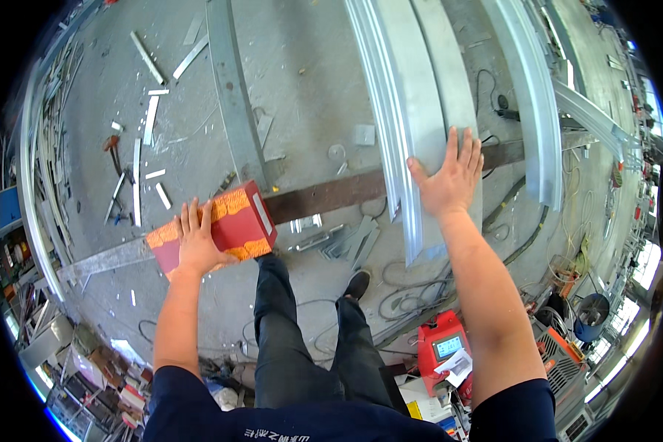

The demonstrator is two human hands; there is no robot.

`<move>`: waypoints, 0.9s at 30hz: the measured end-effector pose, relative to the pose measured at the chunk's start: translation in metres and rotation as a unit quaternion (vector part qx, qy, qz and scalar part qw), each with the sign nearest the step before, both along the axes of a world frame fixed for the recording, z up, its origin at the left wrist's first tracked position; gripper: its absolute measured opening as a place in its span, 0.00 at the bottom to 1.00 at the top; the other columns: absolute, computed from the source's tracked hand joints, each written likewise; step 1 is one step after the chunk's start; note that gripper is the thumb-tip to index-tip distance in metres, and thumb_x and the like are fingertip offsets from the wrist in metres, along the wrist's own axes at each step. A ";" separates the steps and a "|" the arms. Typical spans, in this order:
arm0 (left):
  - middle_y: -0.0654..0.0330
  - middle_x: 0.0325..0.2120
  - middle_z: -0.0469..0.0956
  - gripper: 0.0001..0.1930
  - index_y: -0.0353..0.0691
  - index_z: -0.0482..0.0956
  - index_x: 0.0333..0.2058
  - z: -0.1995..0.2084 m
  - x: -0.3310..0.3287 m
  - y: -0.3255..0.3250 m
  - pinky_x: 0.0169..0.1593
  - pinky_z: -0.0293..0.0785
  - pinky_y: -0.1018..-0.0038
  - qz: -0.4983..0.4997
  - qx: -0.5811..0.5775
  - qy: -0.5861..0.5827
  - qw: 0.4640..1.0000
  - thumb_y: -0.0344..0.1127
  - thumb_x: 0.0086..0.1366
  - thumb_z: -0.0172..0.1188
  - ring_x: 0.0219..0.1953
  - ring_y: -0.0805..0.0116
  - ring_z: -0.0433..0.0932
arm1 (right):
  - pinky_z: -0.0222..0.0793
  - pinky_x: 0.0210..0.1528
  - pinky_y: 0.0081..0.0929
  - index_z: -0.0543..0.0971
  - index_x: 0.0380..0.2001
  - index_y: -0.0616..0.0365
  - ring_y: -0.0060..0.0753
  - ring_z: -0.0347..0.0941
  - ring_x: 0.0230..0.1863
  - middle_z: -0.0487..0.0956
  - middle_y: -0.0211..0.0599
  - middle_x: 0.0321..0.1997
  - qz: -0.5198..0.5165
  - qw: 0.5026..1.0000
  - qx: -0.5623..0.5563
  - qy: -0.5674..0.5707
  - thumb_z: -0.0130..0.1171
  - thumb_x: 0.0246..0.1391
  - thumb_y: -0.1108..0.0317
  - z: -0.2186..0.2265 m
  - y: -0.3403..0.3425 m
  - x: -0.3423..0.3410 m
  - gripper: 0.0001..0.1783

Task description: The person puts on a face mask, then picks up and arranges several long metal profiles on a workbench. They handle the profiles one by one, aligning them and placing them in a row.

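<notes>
From where I stand, the person's left hand [197, 247] lies across the top of a red box [232, 230] patterned in orange, its fingers a little apart and its thumb angled toward the near edge. I cannot tell whether that hand clamps the box or merely rests on it. The box sits at a slant in front of the left thigh, by the near end of a grey beam [236, 96].

The right hand [451, 180] is spread flat on a stack of long, pale metal profiles [416, 74], fingers apart and thumb held out to the left, with nothing clamped in it. Those profiles lie across a dark beam [331, 193], and another bright profile [529, 88] crosses farther right.

Below, 2 legs in dark trousers [287, 353] stand on the grey floor [309, 96], and 1 dark shoe [358, 284] shows clearly. Metal strips [151, 121] litter the floor at left, near a mallet-like tool [111, 145] with a reddish head. Beside the right forearm is a red machine [436, 333] with a screen, and a dark bucket [591, 320] stands farther right.
</notes>
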State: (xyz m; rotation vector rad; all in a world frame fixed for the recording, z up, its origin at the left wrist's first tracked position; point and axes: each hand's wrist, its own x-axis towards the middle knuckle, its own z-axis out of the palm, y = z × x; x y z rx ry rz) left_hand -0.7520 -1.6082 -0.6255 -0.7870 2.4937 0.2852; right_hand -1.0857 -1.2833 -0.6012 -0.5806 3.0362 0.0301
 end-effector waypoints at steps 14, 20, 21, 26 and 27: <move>0.51 0.68 0.56 0.65 0.44 0.53 0.70 -0.020 0.024 -0.033 0.74 0.46 0.55 0.093 0.099 0.106 0.985 0.57 0.35 0.80 0.72 0.45 0.47 | 0.32 0.77 0.49 0.53 0.72 0.54 0.54 0.37 0.78 0.48 0.48 0.77 -0.010 1.000 0.008 0.000 0.65 0.47 0.38 -0.002 -0.005 0.001 0.57; 0.52 0.64 0.66 0.54 0.37 0.61 0.66 -0.097 0.161 -0.109 0.69 0.57 0.55 0.565 0.038 0.263 0.781 0.62 0.47 0.74 0.66 0.45 0.61 | 0.32 0.77 0.48 0.53 0.72 0.54 0.54 0.37 0.78 0.48 0.48 0.77 0.002 1.000 0.001 0.014 0.65 0.48 0.39 -0.005 0.002 0.002 0.56; 0.53 0.62 0.68 0.52 0.38 0.63 0.65 -0.097 0.176 -0.110 0.68 0.59 0.54 0.652 0.228 0.295 0.660 0.63 0.49 0.73 0.65 0.47 0.64 | 0.32 0.77 0.48 0.53 0.72 0.54 0.54 0.37 0.78 0.48 0.48 0.77 0.004 1.000 0.002 0.020 0.64 0.48 0.40 -0.005 0.004 0.002 0.56; 0.58 0.58 0.74 0.42 0.43 0.70 0.61 -0.112 0.220 -0.109 0.59 0.71 0.51 0.693 0.470 0.288 0.466 0.62 0.55 0.69 0.58 0.52 0.74 | 0.34 0.77 0.48 0.53 0.72 0.54 0.53 0.39 0.78 0.49 0.48 0.77 0.002 1.000 0.027 0.004 0.62 0.49 0.37 0.001 -0.006 -0.001 0.55; 0.57 0.57 0.75 0.42 0.42 0.70 0.61 -0.113 0.221 -0.106 0.59 0.71 0.52 0.687 0.474 0.291 0.468 0.62 0.54 0.70 0.58 0.52 0.74 | 0.34 0.77 0.48 0.53 0.72 0.54 0.53 0.39 0.78 0.49 0.48 0.77 0.001 1.000 0.028 0.006 0.62 0.49 0.37 0.000 -0.004 0.000 0.55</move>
